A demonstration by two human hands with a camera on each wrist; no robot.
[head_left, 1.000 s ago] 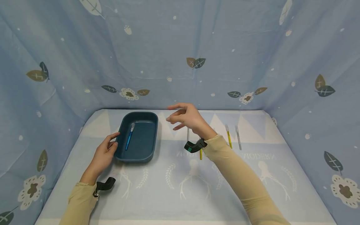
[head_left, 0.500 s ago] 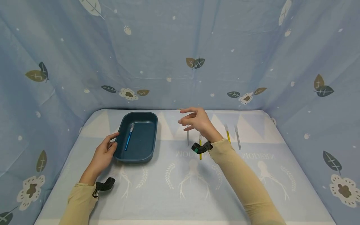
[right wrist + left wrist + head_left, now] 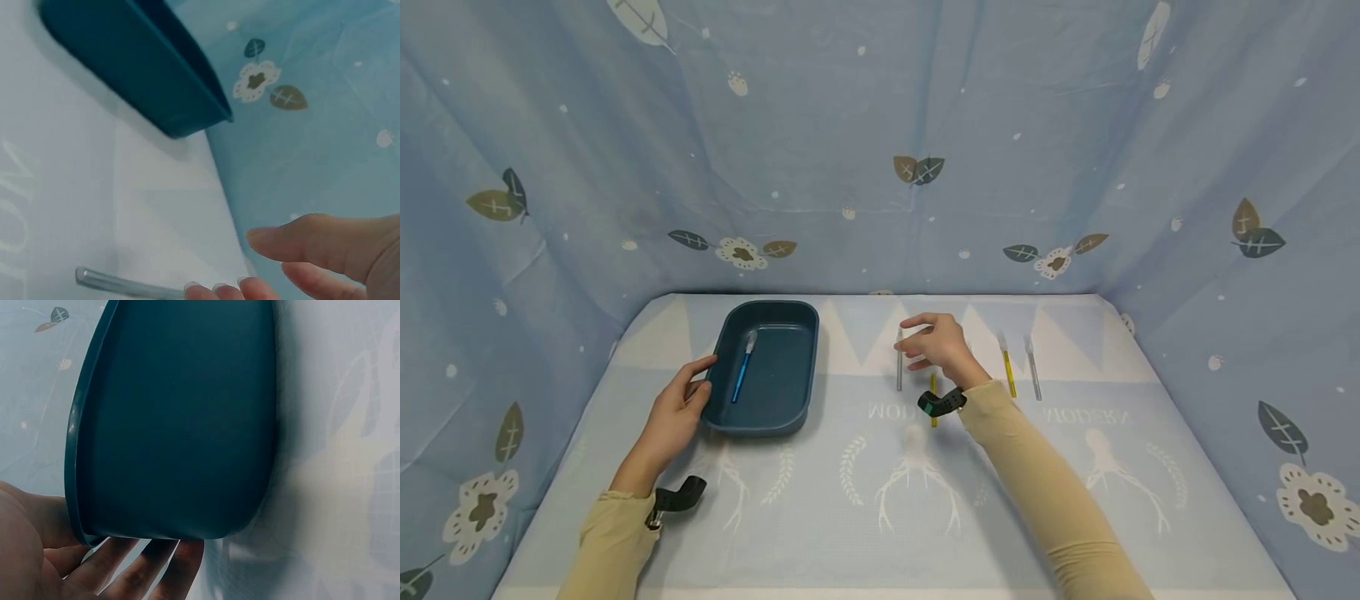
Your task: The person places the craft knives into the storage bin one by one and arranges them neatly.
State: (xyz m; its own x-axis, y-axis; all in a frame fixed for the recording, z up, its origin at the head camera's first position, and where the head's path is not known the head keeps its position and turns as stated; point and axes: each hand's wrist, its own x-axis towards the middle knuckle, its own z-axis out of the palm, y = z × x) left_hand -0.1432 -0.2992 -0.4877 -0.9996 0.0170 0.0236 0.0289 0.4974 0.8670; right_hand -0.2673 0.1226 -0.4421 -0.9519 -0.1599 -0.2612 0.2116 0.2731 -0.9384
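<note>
My left hand (image 3: 672,415) rests against the left side of a dark teal tray (image 3: 801,408). In the left wrist view its fingers (image 3: 134,575) lie along the outside of the tray wall. A slim blue pen-like tool (image 3: 742,373) with a clear tip lies inside the tray. My right hand (image 3: 942,343) hovers over a slim silver pen-like tool (image 3: 899,371), thumb and fingers apart. In the right wrist view the fingertips cover the far end of that silver tool (image 3: 125,284); whether they touch it I cannot tell.
A yellow tool (image 3: 934,417) lies below my right wrist, partly hidden. Farther right are another yellow tool (image 3: 1008,371) and a silver one (image 3: 1034,372). Patterned blue curtain (image 3: 850,150) encloses the table (image 3: 820,517) at the back and sides.
My right hand has moved right, away from the tray, and then down toward the silver tool. My left hand and the tray have stayed in place.
</note>
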